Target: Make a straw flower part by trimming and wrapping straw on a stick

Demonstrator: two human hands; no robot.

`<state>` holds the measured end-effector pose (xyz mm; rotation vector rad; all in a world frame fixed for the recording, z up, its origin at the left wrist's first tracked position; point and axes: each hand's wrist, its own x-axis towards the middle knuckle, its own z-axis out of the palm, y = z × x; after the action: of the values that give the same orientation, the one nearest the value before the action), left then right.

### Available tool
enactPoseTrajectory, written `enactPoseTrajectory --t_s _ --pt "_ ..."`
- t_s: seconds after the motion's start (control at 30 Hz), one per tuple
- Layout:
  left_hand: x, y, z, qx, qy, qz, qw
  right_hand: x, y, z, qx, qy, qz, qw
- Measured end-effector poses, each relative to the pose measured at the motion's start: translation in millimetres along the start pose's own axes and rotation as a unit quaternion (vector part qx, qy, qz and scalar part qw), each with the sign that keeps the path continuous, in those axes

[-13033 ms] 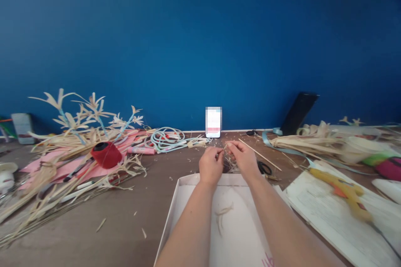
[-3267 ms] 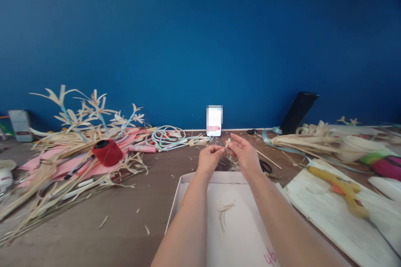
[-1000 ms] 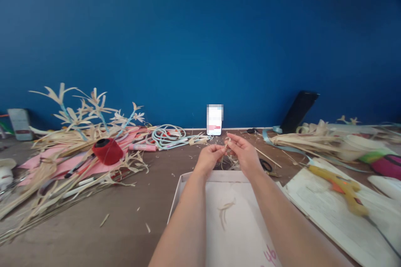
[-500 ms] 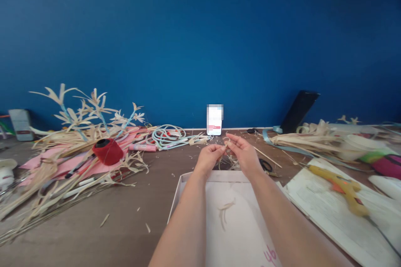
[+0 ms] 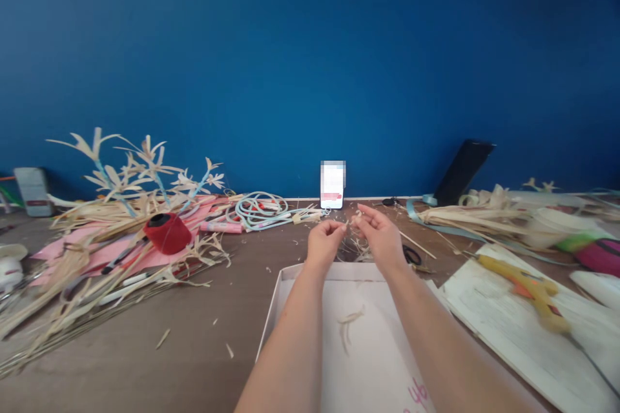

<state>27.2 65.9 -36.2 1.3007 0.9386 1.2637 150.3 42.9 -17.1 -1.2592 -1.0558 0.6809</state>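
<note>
Above the far rim of a white box lid point(image 5: 368, 322), my left hand point(image 5: 324, 246) pinches a tiny pale bit of fibre strip between thumb and forefinger. Just to its right, my right hand point(image 5: 382, 242) holds a small curled pale strip point(image 5: 357, 214) at its fingertips. A narrow gap separates the two hands. Beneath them lie thin pale scraps point(image 5: 357, 249) on the brown table. A few loose strips point(image 5: 349, 326) rest inside the lid. Black-handled scissors point(image 5: 411, 255) lie beside my right hand, partly covered by it.
A phone point(image 5: 332, 184) leans upright against the blue wall. To the left are pale strip flowers point(image 5: 113, 181), a red roll point(image 5: 168, 233) and a coiled light-blue cord point(image 5: 261, 211). On the right, a yellow glue gun point(image 5: 530, 290) lies on a white board point(image 5: 489, 322) with its cable trailing.
My hands have drawn slightly apart; their fingertips were together half a second ago. The pale material now shows at each hand's fingertips separately.
</note>
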Motion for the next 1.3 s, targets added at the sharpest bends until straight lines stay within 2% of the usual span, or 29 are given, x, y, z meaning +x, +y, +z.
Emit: enactPoseTrajectory --t_s 0.2,0.73,0.93,1.3 --pt "-4 0 5 0.061 0.046 0.047 0.996 -3 -1 5 -0.024 -0.012 0.010 1.000" --pt "-5 -12 8 0.173 0.065 0.126 0.975 -4 -4 5 -0.053 -0.005 0.008 0.999" --pt "-8 -9 8 0.247 0.086 0.173 0.949 -4 -4 5 -0.056 -0.006 0.016 0.998" --pt "-11 -4 6 0.360 0.088 0.232 0.899 -2 1 5 -0.034 -0.019 0.022 0.999"
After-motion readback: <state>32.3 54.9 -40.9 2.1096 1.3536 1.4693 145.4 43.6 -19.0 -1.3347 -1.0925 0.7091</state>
